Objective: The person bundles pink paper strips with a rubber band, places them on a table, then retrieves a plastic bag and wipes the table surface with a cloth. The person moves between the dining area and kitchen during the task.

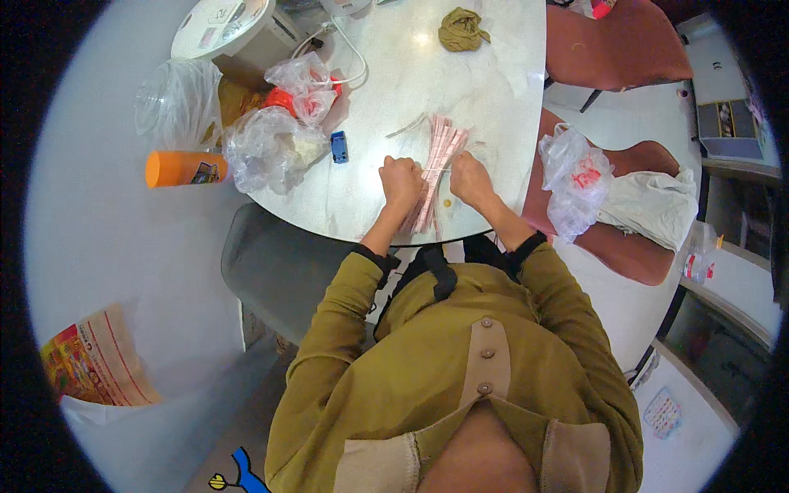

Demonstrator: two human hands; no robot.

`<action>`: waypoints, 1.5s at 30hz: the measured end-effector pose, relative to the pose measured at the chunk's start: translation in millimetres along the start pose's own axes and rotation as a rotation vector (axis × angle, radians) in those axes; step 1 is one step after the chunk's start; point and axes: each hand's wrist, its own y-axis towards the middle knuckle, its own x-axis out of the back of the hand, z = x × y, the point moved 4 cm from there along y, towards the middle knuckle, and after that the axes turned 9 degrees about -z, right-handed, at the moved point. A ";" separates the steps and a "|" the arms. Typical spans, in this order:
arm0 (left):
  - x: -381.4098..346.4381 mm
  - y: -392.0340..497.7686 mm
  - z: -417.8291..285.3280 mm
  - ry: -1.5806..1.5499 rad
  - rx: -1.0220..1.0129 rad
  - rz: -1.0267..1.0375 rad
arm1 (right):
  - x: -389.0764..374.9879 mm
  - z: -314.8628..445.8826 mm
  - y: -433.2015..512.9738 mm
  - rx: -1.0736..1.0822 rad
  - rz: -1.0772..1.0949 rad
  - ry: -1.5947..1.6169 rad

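A bundle of thin pink-and-white strips point(445, 146) lies lengthwise on the table, narrow at the middle and fanned out at both ends. Across its waist runs a thin white string point(438, 169), drawn taut between my two fists. My left hand point(402, 182) is closed on the string's left end, close against the bundle. On the other side my right hand point(472, 179) grips the right end. Whether the string passes all the way round beneath the strips is hidden. A few loose pale strands point(407, 126) lie beyond my left hand.
The round-edged white table point(394, 37) carries a small blue toy car point(339, 147), clear plastic bags point(274, 148), an orange-capped container point(186, 169), a white appliance point(246, 31) with a cord and a crumpled olive cloth point(462, 29). Right stands a reddish-brown chair point(641, 246); left, a grey chair point(277, 271).
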 end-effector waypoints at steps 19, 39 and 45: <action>-25.4 13.0 -4.6 -1.042 0.487 0.508 | -31.3 -33.6 -20.1 -0.610 0.191 0.555; -15.2 10.6 -20.6 -0.362 0.065 0.209 | -8.5 -5.9 -9.6 -0.387 -0.030 0.215; -20.3 7.7 -14.4 -0.462 0.031 0.299 | -4.9 -1.4 -8.9 -0.409 0.027 0.323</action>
